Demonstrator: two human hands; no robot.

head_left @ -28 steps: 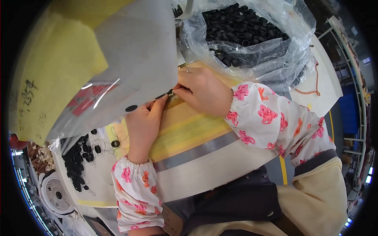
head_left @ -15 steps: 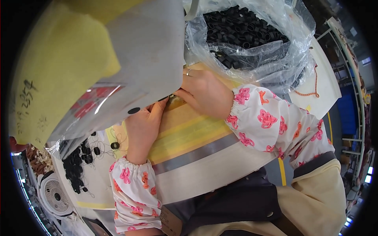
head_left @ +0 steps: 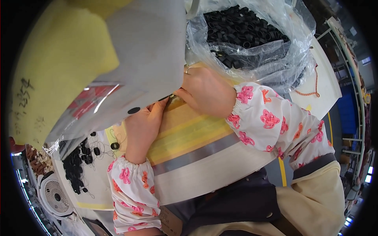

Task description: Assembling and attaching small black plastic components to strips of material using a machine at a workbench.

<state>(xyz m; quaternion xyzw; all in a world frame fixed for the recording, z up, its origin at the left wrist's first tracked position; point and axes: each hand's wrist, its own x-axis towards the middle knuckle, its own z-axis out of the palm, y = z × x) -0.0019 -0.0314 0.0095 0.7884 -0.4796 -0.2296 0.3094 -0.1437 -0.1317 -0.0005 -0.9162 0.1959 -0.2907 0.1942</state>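
Both hands work close together under the edge of a large grey machine head (head_left: 157, 47), which looks like a sewing machine's. My left hand (head_left: 143, 128) points up and right, its fingers drawn together and partly hidden by the machine. My right hand (head_left: 206, 90) curls in from the other side with a ring on one finger, its fingertips behind the machine's edge. Between the fingertips a thin dark strip shows, too covered to name. Beneath the hands lies a work surface covered with yellow tape (head_left: 189, 135). Floral sleeve covers (head_left: 267, 114) cover both forearms.
A clear plastic bag (head_left: 303, 47) full of black rings (head_left: 246, 29) lies at the back right. Left of my left hand, small black loops (head_left: 75, 169) with loose threads are piled on the table. A white fan (head_left: 57, 194) stands beyond; an orange cord (head_left: 316, 82) lies right.
My right hand has shifted very slightly and its back has turned a little, hiding more of the ring. My left hand stays nearly in place.
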